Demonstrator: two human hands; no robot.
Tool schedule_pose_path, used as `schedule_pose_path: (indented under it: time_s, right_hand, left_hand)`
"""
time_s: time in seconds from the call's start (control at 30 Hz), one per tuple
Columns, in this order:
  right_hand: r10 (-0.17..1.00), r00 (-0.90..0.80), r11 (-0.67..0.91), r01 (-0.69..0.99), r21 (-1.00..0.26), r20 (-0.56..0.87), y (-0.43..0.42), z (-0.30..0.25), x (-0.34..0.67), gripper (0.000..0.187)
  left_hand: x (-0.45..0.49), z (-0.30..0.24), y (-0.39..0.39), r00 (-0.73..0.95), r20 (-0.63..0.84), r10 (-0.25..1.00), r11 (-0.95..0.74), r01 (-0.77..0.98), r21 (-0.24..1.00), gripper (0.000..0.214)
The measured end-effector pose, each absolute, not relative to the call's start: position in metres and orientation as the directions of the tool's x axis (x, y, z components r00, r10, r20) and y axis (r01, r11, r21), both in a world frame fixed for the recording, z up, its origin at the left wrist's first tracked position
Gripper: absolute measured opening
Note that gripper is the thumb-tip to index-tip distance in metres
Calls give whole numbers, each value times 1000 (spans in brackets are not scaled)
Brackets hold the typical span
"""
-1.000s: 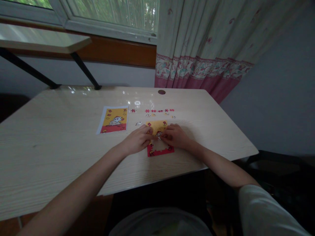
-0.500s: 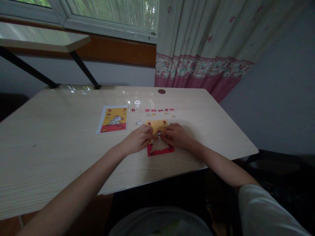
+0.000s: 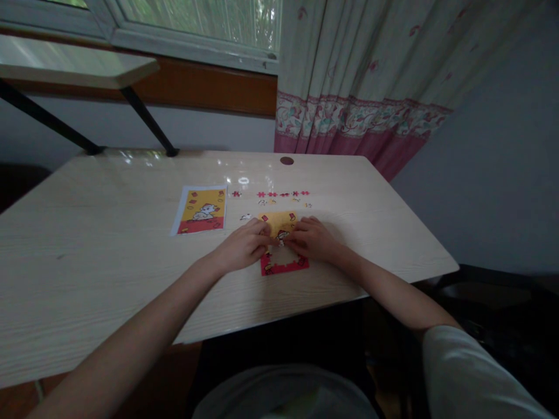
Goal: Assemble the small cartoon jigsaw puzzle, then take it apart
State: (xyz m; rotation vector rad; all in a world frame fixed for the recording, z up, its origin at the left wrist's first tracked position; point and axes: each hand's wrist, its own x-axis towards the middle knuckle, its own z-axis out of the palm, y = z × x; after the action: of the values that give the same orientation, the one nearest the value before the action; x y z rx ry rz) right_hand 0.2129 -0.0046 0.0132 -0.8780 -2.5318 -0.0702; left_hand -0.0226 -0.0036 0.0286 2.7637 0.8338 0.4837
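in both left hand (image 3: pixel 245 247) and right hand (image 3: pixel 315 238), a grip of curled fingers, tips nearly together at the red-and-white figure (image 3: pixel 282 236); cannot tell if pinching a piece or merely pressing. between them, partly filled puzzle (image 3: pixel 285 268) on the table (image 3: pixel 144 279): best to steady one side, then press tabs flat. compare with printed sheet (image 3: pixel 201 210), left of loose pieces (image 3: pixel 272 195).

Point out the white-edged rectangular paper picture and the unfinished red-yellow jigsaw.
White-edged rectangular paper picture (image 3: pixel 202 210), head view: printed middle.
Unfinished red-yellow jigsaw (image 3: pixel 278 222), head view: yellow upper part.
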Motion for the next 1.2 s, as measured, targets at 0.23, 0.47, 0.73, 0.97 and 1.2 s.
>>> schedule_pose_path:
  time_s: [0.23,0.47,0.73,0.97,1.2]
  right_hand:
    - [570,-708,800,595,-84,416,-5,15,213,19]
    - [576,-711,794,603,-71,403,-5,16,212,19]
    - [590,-702,792,598,-121,398,-5,17,211,18]
    - [581,-712,800,589,-115,394,-4,17,213,18]
    - [576,-704,801,587,-117,416,-3,15,211,16]
  left_hand:
    - [-23,30,-4,777,239,582,-805,511,300,35]
    - [-22,31,-5,784,231,576,-811,514,279,35]
    - [-22,30,-4,793,251,555,-826,491,275,34]
    - [-22,28,-4,790,261,555,-826,488,281,34]
    - [-22,28,-4,773,265,576,-813,510,280,34]
